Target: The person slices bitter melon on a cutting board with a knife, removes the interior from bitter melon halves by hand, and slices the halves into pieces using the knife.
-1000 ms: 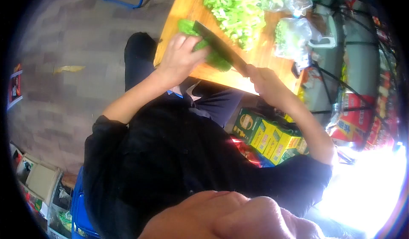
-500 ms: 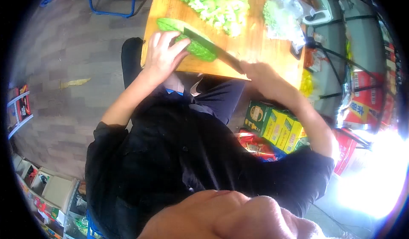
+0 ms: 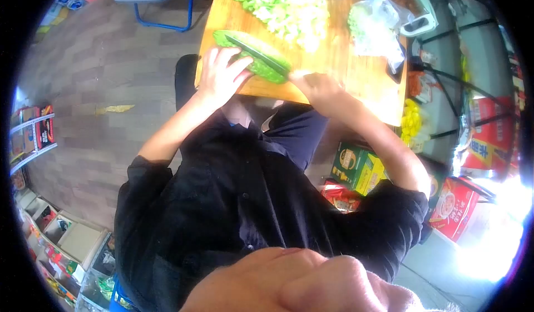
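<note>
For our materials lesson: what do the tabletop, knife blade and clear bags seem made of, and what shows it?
Tabletop: probably wood or wood-look laminate, smooth; warm honey colour, glossy highlights.
Knife blade: likely metal, from its thin, straight, dark strip; finish unclear.
Clear bags: apparently thin, shiny plastic film, being see-through, crumpled and glinting.

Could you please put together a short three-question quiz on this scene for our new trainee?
1. Which of the person's hands holds the knife?
2. True or false: the blade lies crosswise over the bumpy green vegetable.
3. What is heaped on the wooden table, beyond the vegetable?
A) Stacked plates
B) Chopped green pieces
C) Whole tomatoes

Key:
1. The right hand.
2. False; it runs lengthwise along it.
3. B.
</note>
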Demonstrator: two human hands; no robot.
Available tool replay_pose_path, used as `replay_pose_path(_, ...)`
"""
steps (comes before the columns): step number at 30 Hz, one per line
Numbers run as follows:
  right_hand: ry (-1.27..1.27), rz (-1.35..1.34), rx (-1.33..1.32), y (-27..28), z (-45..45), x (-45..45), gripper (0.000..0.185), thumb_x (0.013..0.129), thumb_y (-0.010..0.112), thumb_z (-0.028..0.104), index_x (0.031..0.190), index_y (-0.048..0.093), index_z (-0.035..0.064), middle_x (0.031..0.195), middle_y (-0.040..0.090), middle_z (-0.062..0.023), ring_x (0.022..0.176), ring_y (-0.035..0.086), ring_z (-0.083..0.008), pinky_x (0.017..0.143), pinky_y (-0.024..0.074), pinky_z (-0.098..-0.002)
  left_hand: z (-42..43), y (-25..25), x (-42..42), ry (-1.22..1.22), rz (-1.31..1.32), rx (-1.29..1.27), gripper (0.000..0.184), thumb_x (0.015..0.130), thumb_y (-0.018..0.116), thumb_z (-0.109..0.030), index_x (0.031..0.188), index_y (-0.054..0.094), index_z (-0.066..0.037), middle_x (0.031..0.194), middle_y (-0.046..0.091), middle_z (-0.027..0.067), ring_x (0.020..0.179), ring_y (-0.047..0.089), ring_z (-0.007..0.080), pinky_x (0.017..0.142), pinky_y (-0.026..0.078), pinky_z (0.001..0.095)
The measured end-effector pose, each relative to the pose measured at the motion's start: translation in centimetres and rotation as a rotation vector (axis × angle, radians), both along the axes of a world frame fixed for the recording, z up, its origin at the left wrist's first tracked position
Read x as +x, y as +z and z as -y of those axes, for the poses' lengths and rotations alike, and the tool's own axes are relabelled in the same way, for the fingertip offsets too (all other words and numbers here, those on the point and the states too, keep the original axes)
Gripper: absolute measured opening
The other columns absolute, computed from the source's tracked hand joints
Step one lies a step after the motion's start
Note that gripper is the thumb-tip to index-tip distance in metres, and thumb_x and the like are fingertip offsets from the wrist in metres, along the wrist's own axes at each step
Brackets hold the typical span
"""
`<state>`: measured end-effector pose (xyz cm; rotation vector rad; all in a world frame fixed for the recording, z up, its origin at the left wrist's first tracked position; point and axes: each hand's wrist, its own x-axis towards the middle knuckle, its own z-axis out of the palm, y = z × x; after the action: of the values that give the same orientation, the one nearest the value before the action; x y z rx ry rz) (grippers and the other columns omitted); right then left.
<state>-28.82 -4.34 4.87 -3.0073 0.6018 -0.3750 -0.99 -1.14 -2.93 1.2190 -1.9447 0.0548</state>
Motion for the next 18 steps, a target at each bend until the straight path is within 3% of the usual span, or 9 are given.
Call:
replay_pose_path(3, 0.024, 0.006, 0.117, 0.1, 1.3, 3.0, 0.033, 0.102, 0.042, 0.017, 0.130, 0.050, -0.0002, 0.071, 0.059, -0.0218, 0.068, 0.063, -0.0388, 0.056, 0.0490, -0.0485, -0.2, 0.0, -0.1, 0.004, 0.002, 0.003, 0.043, 0.065, 0.084, -0.018, 0.105, 0.068, -0.017, 0.111, 0.057, 0.0057, 0.098, 0.052, 0.0293, 0.086, 0.044, 0.0423)
replay_pose_path(7, -0.260, -0.294, 0.521, 0.8, 3.5, 8.3, 0.032, 0.103, 0.042, 0.017, 0.130, 0.051, 0.0034, 0.073, 0.059, -0.0220, 0.067, 0.063, -0.0385, 0.056, 0.0494, -0.0485, 0.0, 0.2, 0.1, 0.021, 0.047, -0.030, 0.041, 0.065, 0.083, -0.019, 0.103, 0.067, -0.017, 0.108, 0.056, 0.0060, 0.095, 0.051, 0.0289, 0.083, 0.043, 0.0424)
replay_pose_path(12, -0.458, -0.297, 0.707, 0.0, 2.9, 5.5, 0.030, 0.105, 0.039, 0.019, 0.129, 0.053, 0.0067, 0.071, 0.058, -0.0225, 0.064, 0.062, -0.0385, 0.056, 0.0500, -0.0492, 0.1, 0.0, 0.1, 0.027, 0.013, -0.037, 0.039, 0.067, 0.083, -0.021, 0.103, 0.068, -0.017, 0.108, 0.057, 0.0060, 0.096, 0.052, 0.0287, 0.083, 0.043, 0.0420)
replay_pose_path(14, -0.163, -0.172, 0.336, 0.1, 1.5, 2.1, 0.031, 0.105, 0.038, 0.021, 0.128, 0.053, 0.0060, 0.070, 0.057, -0.0220, 0.067, 0.063, -0.0378, 0.057, 0.0504, -0.0486, -0.1, 0.0, 0.0, 0.009, -0.016, -0.025, 0.037, 0.070, 0.083, -0.023, 0.104, 0.069, -0.017, 0.109, 0.057, 0.0066, 0.098, 0.052, 0.0292, 0.084, 0.042, 0.0425)
replay_pose_path(18, -0.054, -0.189, 0.208, -0.1, 2.3, 3.3, 0.031, 0.106, 0.037, 0.020, 0.130, 0.052, 0.0058, 0.069, 0.057, -0.0210, 0.071, 0.064, -0.0376, 0.057, 0.0505, -0.0480, -0.3, 0.3, -0.1, 0.004, 0.018, -0.030, 0.037, 0.069, 0.082, -0.022, 0.103, 0.068, -0.018, 0.107, 0.056, 0.0064, 0.097, 0.051, 0.0292, 0.084, 0.042, 0.0435)
